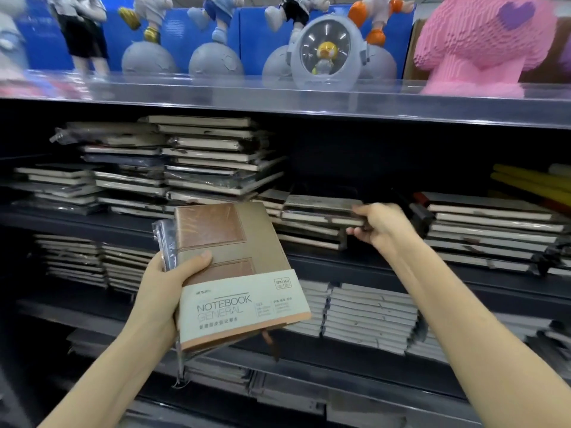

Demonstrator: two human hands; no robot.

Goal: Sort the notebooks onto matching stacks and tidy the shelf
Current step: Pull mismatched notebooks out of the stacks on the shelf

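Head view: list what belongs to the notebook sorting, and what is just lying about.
Job: brown notebook held in left hand; top notebooks of the short stack, gripped by right hand; tall stacks; shelf.
Lying about: astronaut figures; round domed toy; pink block figure; yellow rolls.

Dark tiered shelf (309, 257), notebook stacks (213, 159) on each level, toy figurines (324, 50) on top

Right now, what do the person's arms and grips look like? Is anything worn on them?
The left forearm and right forearm are bare, with no sleeves in view. The left grip and right grip are ungloved; no rings, watch or bracelet show.
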